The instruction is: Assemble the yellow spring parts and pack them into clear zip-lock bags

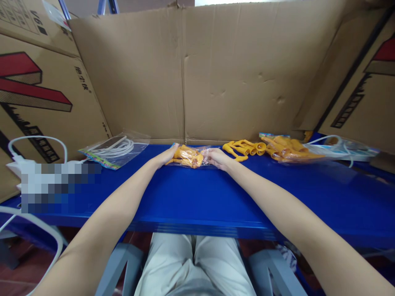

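A clear plastic bag with several orange plastic pieces [187,156] inside lies on the blue table [191,197], far from me at the middle. My left hand [166,156] rests against the bag's left end with fingers stretched out flat. My right hand [216,158] pinches the bag's right end, fingers curled on the plastic. To the right lie loose orange pieces [245,148] and a pile of filled bags of orange pieces [288,149].
A clear bag holding white cable [115,149] lies at the back left. A white charger and cord [18,164] sit at the far left. Cardboard walls [197,70] surround the table on three sides. A white cable bundle [345,149] lies at the right.
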Motion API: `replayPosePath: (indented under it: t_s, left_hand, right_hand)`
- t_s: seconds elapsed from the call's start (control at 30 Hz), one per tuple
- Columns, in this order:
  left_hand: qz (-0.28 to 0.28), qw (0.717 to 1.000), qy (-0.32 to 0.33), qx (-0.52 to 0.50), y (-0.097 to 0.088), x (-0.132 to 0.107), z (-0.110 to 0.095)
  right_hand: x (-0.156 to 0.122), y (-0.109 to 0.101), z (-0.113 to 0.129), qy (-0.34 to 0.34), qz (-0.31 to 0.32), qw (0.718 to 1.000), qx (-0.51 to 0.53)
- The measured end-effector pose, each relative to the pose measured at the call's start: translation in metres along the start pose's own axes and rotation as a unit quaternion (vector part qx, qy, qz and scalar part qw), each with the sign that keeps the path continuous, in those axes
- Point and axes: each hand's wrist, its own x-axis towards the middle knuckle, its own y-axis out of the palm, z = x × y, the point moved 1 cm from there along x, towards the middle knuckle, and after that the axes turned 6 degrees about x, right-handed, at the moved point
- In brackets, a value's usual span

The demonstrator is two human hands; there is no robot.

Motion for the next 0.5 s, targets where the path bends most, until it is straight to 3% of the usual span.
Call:
replayPosePath:
  t_s: [0.13, 0.5]
  left_hand:
    - [0.003, 1.0, -0.001, -0.013, -0.002, 0.001, 0.003]
    - [-0.064, 0.99, 0.01, 0.128, -0.002, 0.01, 0.011]
  right_hand:
    - [-0.001, 0.003, -0.001, 0.04, -0.014, 0.999, 0.033]
    - [0.008, 0.004, -0.01, 0.001, -0.051, 0.998, -0.047]
